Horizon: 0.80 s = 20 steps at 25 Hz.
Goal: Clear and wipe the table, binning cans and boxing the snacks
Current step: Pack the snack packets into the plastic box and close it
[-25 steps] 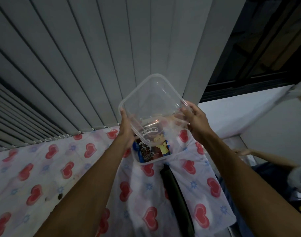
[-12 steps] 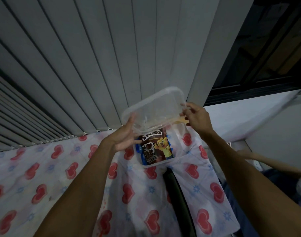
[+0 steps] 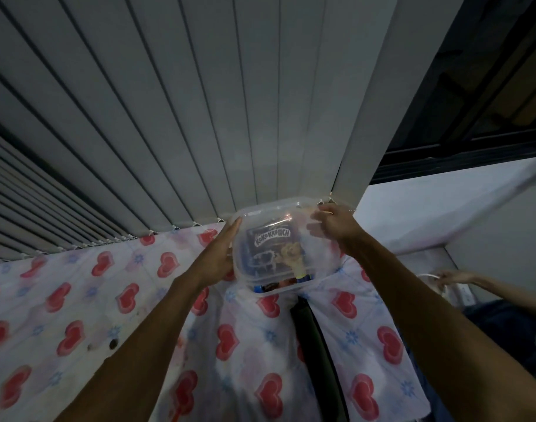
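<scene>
The clear lid point(image 3: 260, 220) is fogging the snack pack point(image 3: 286, 283) beneath; fingers point(image 3: 313, 229) of the right hand point(image 3: 336, 223) are blurring at its 2 o'clock corner. At 3 o'clock, someone's arm point(image 3: 479, 284) is running out of sight.

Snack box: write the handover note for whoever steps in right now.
Left hand: flat against the left edge of the clear lid.
Right hand: pinches the lid's far right corner.
The lid lies on the clear box at the table's far edge. Its near side seems not yet seated.
Done: snack pack is in the box.
Left: press the lid shut, then wipe the heart tablecloth, which has dark specks. No cans in view.
</scene>
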{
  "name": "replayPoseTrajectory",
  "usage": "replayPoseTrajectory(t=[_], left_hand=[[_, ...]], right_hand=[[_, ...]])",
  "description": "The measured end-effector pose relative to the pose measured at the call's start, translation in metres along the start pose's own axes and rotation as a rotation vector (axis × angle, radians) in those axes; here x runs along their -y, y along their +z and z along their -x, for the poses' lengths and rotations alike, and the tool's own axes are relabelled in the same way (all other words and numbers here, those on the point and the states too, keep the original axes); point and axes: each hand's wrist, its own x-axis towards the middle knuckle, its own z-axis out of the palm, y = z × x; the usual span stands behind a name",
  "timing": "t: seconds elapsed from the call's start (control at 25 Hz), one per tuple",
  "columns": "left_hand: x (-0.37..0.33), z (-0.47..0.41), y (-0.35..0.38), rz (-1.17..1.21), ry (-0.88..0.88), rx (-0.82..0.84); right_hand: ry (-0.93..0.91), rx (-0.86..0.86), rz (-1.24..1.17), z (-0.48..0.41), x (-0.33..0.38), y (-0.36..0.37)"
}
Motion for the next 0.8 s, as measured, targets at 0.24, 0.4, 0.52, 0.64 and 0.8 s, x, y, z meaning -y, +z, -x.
replayPoseTrajectory(t=[0.24, 0.4, 0.52, 0.64, 0.8], left_hand=[[0.012, -0.014, 0.024, 0.179, -0.154, -0.227], [0.016, -0.024, 0.045, 0.160, -0.309, -0.341], [0.015, -0.028, 0.051, 0.101, -0.366, -0.336], [0.022, -0.036, 0.053, 0.084, -0.391, -0.336], [0.029, -0.036, 0.057, 0.096, -0.368, -0.313]], right_hand=[[-0.172, -0.088, 0.400, -0.018, -0.037, 0.021], [-0.267, -0.141, 0.574, -0.019, -0.049, 0.030], [-0.231, -0.139, 0.653, -0.028, -0.059, 0.029], [-0.212, -0.143, 0.721, -0.033, -0.062, 0.029], [-0.205, -0.227, 0.709, -0.033, -0.072, 0.032]])
